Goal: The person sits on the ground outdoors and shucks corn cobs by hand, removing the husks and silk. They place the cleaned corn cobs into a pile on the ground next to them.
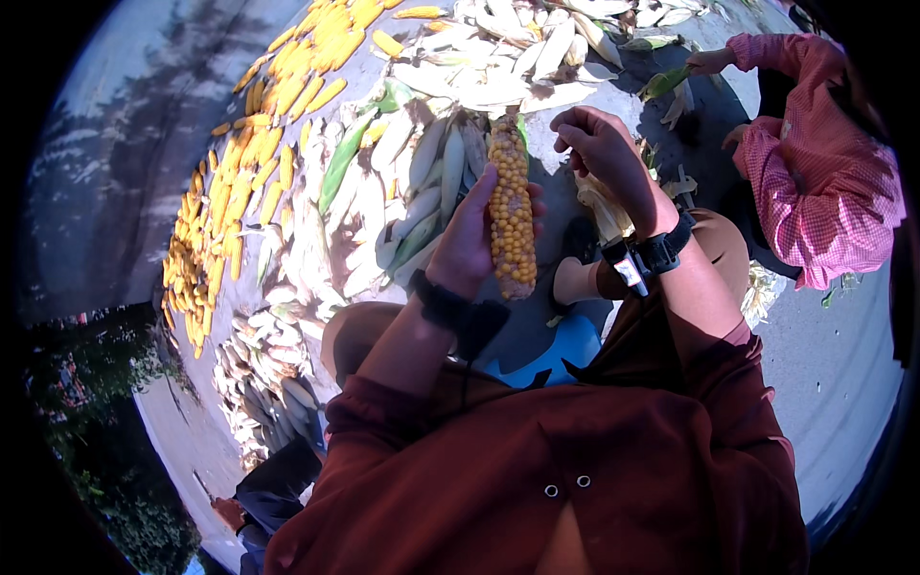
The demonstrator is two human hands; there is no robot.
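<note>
My left hand (466, 248) grips a bare corn cob (512, 215) upright in front of me. Its yellow kernels are uneven, with gaps showing pale cob between the rows. The thumb lies along one side and fingertips show on the other. To the right of the cob's upper end, my right hand (600, 144) is raised with loosely bent fingers and nothing in it. Beneath that wrist hang loose dry husks (604, 205). A heap of unhusked ears (424, 180) lies just beyond my left hand, mostly pale with a few green leaves.
Husked yellow cobs (237, 187) spread along the left. More husks and ears (517, 50) lie ahead, another pile of ears (266, 366) at lower left. A person in a pink checked top (819, 172) holds a green-husked ear (663, 83). Below me is something blue (560, 352).
</note>
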